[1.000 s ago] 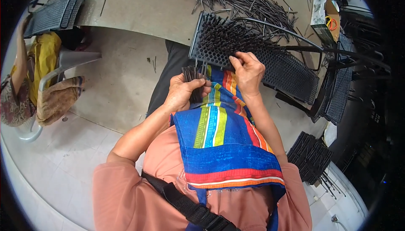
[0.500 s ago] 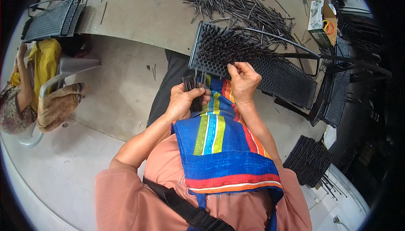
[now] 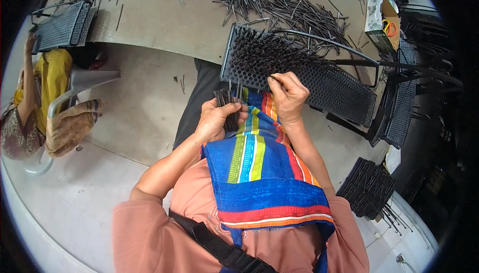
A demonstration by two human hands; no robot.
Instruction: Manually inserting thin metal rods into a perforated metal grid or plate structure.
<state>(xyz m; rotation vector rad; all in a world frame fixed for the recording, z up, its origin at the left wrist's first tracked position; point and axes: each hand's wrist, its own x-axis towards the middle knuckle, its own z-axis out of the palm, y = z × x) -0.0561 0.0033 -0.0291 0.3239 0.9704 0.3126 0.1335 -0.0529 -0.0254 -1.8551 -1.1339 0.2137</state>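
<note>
A bundle of thin dark sticks (image 3: 227,104) stands upright in my left hand (image 3: 219,118), the fingers closed around it above my lap. My right hand (image 3: 289,93) pinches at the near edge of a black perforated rack (image 3: 344,93). Whatever is between its fingertips blends into the dark rack, so I cannot make it out. Many dark sticks (image 3: 264,51) stand packed in the holes of the rack's left and far part, while its near right part shows bare holes. The rack lies tilted across the table's edge, over my striped apron (image 3: 264,158).
Loose sticks (image 3: 279,8) are heaped on the table (image 3: 154,18) behind the rack. A box with orange-handled scissors (image 3: 381,23) stands far right; more racks (image 3: 401,93) lean beside it. At left, another person's arm (image 3: 27,83) reaches to a rack (image 3: 62,26), by a grey chair (image 3: 90,76).
My right hand stays at the rack's near edge, its fingers slightly shifted. The other person's hand has moved up to the left rack. My left hand keeps its bundle.
</note>
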